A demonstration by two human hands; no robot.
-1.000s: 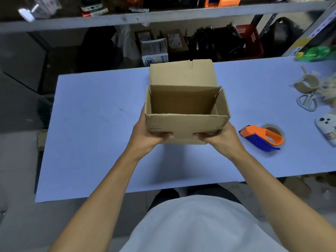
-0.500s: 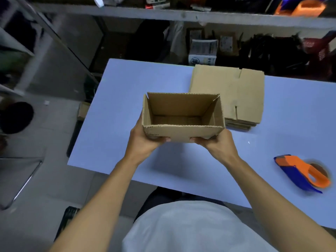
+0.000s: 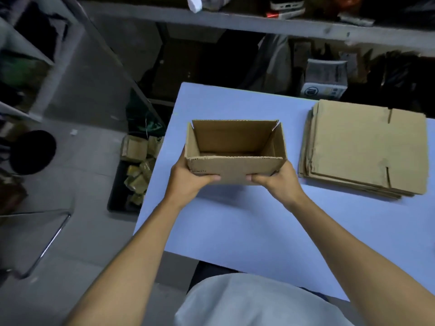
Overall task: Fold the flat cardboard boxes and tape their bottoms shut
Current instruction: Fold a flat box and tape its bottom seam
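— Where's the box (image 3: 235,149)?
— Open-topped corrugated brown carton, pinched at both near corners by left hand (image 3: 188,182) and right hand (image 3: 280,182) above the bench (image 3: 235,227). Underside hidden.
— Right of that grip?
— Flat cardboard stack (image 3: 364,149).

Dim, cool indoor light falling from overhead onto the pale blue counter (image 3: 247,222), brightest surface in view. Soft shadow beneath the folded box (image 3: 235,151). Shelves (image 3: 235,22) and floor at left murky, smeared by motion blur. Wide-angle bending toward the edges.
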